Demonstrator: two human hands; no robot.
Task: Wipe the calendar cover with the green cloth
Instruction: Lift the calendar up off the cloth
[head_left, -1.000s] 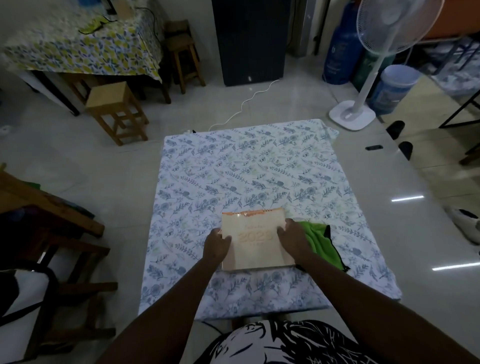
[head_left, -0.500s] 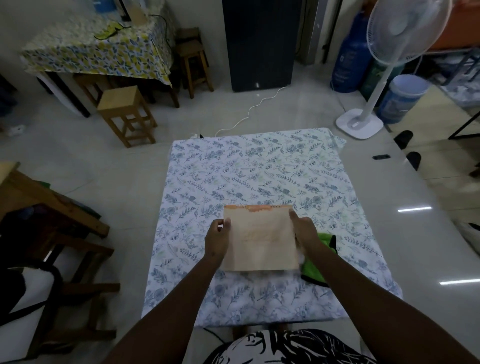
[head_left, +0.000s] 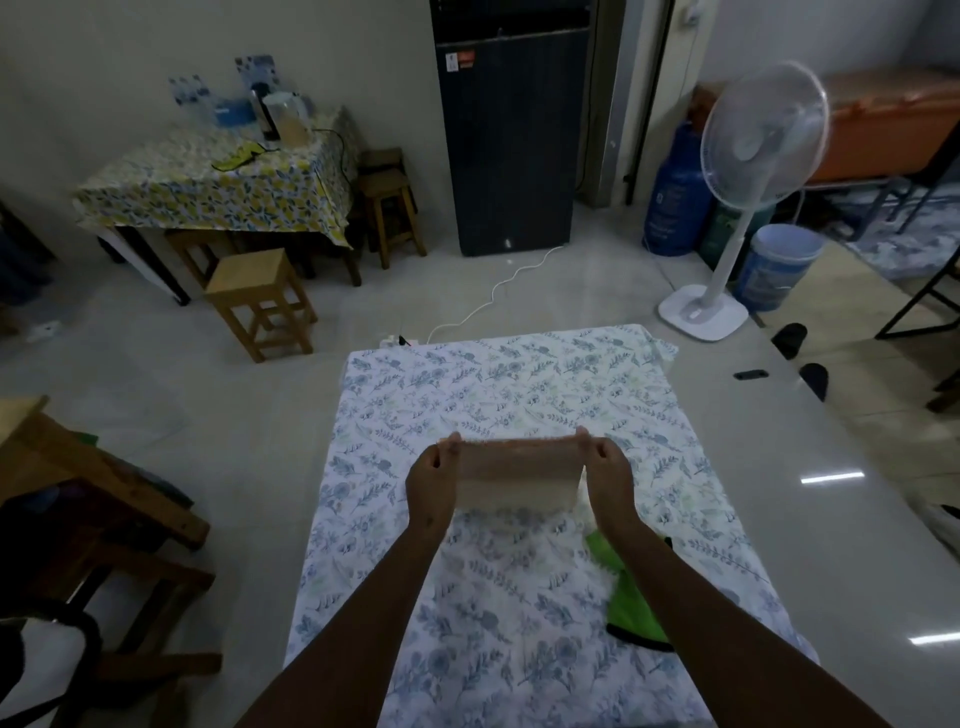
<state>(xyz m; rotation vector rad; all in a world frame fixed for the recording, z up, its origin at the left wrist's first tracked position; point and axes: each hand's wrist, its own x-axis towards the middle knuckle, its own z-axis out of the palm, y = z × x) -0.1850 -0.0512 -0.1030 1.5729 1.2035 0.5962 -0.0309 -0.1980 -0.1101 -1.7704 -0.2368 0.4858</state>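
Note:
A beige calendar (head_left: 517, 475) is held up off the floral-clothed table (head_left: 498, 384), tilted with its top edge raised and blurred by motion. My left hand (head_left: 431, 480) grips its left edge and my right hand (head_left: 608, 475) grips its right edge. The green cloth (head_left: 631, 597) with a dark trim lies crumpled on the table under my right forearm, partly hidden by the arm. Neither hand touches the cloth.
A standing fan (head_left: 727, 208) and a blue bucket (head_left: 776, 265) are at the far right. A wooden stool (head_left: 260, 299) and a second clothed table (head_left: 218, 182) stand at the far left. A wooden bench (head_left: 93, 483) sits near left. A dark cabinet (head_left: 506, 124) is behind.
Both hands lifted the calendar off the table and tipped its top edge upward. The camera view rose, showing more of the room. The green cloth stayed where it lay.

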